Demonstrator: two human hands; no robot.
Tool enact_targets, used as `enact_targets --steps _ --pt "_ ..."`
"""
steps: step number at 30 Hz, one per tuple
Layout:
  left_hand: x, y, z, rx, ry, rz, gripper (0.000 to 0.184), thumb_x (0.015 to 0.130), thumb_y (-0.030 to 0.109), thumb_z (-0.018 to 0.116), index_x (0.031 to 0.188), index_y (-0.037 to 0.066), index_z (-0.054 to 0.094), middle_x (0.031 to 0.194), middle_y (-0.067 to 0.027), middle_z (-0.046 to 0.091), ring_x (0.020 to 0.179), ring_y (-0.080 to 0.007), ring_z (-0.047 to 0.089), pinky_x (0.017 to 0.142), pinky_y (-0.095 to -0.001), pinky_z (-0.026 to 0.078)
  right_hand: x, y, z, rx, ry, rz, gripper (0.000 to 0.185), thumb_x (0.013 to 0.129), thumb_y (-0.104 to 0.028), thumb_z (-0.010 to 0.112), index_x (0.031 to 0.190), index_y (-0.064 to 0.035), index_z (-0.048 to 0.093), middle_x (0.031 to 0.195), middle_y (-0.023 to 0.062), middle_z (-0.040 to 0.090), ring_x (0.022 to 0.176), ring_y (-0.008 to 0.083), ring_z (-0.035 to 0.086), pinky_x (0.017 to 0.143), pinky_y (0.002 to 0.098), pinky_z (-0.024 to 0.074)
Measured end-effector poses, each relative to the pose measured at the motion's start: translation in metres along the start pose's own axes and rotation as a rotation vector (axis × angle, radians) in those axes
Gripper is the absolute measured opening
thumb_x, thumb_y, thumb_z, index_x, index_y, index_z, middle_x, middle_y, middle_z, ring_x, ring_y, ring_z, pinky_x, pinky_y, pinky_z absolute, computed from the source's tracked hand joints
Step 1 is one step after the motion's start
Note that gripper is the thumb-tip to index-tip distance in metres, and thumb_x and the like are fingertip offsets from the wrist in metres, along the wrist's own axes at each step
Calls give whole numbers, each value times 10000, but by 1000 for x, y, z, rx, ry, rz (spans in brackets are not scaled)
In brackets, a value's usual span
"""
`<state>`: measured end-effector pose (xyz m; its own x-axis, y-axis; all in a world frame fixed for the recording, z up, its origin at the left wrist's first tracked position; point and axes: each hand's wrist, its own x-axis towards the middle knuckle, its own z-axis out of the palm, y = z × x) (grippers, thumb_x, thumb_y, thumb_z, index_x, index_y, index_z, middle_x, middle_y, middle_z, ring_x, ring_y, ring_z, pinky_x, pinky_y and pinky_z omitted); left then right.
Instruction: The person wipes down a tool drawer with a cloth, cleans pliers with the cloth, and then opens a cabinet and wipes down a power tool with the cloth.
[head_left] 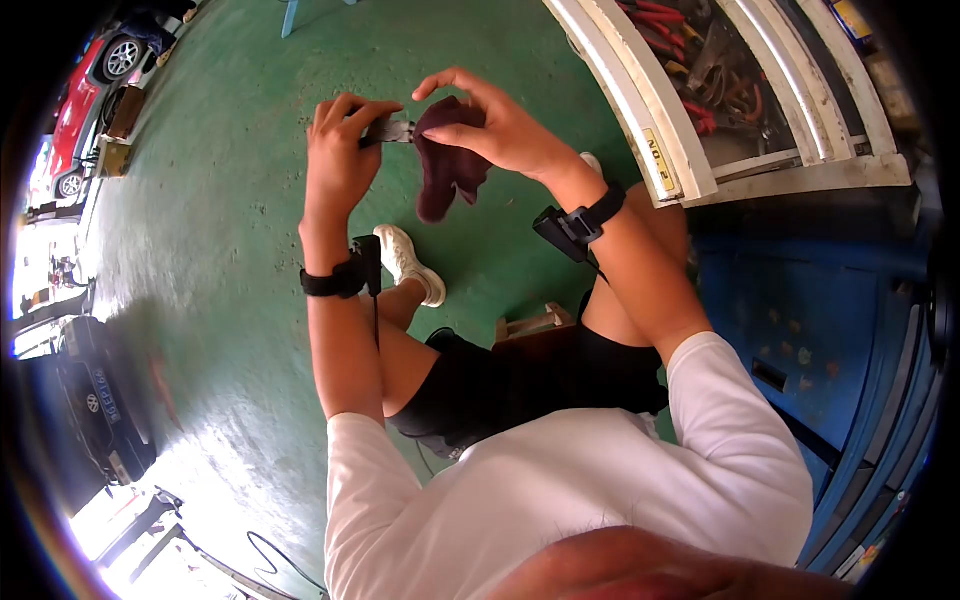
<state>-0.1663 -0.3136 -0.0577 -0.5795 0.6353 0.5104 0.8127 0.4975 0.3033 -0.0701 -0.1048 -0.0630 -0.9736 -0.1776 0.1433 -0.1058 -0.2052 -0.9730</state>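
My left hand [345, 150] is closed around the dark end of a small tool with a flat silvery metal part [397, 131]; its exact kind I cannot make out. At the tool's right end, my right hand [495, 125] pinches a dark maroon cloth [450, 165] between thumb and fingers. The cloth touches or wraps the tip of the metal, and its loose folds hang down below the hand. Both hands are held out in front of me, above the green floor.
At the upper right stands a pale metal drawer cabinet [690, 165] with red-handled pliers [655, 20] and other tools inside. A blue cabinet [790, 330] is to my right. A red car [85, 95] and a dark car [100, 400] are at the left. Under me is a wooden stool [535, 322].
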Motion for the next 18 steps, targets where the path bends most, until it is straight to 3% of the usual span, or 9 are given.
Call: enact_targets --steps 5,7,8,10,12,16,18 --pt "2 9 3 103 -63 29 399 728 -81 686 1050 145 757 929 -50 647 936 -280 603 786 -381 511 5 24 -1 -252 103 -57 354 911 -86 695 1229 -75 540 1041 49 664 975 110 650 838 264 532" --pt "4 0 -1 102 4 -59 287 779 27 755 1040 148 757 937 -41 653 941 -272 613 789 -386 505 6 25 -1 -293 119 -84 345 913 -86 693 1222 -75 540 1054 44 659 978 110 649 846 268 532" --pt "4 -5 -6 143 21 -60 257 783 144 816 1033 149 756 955 -33 662 904 -261 627 780 -391 498 8 25 -1 -238 100 -140 336 908 -81 693 1211 -76 547 1069 41 656 966 122 656 823 279 544" --pt "7 -5 -15 177 72 -32 270 766 156 830 1026 152 756 956 -35 665 890 -257 631 774 -393 497 8 21 0 -182 79 -196 328 904 -77 694 1200 -76 553 1085 38 654 953 134 663 801 290 556" --pt "9 -2 -22 220 134 1 273 733 161 851 980 125 740 938 -39 664 868 -247 630 764 -387 490 6 13 -2 -70 -3 -145 322 907 -55 683 1201 -72 553 1138 42 627 1003 136 649 870 296 539" --pt "7 -15 -21 100 137 -72 230 745 137 836 933 88 713 927 -38 658 890 -243 609 770 -373 485 4 11 -3 -97 -57 -217 316 933 -72 674 1217 -55 536 1130 18 615 1015 118 624 941 284 491" --pt "5 -14 -18 111 197 -70 226 732 107 830 908 65 694 923 -39 651 886 -244 588 765 -367 484 5 16 -2 -229 29 -273 326 939 -89 679 1231 -66 536 1105 17 619 1004 109 614 944 288 480"
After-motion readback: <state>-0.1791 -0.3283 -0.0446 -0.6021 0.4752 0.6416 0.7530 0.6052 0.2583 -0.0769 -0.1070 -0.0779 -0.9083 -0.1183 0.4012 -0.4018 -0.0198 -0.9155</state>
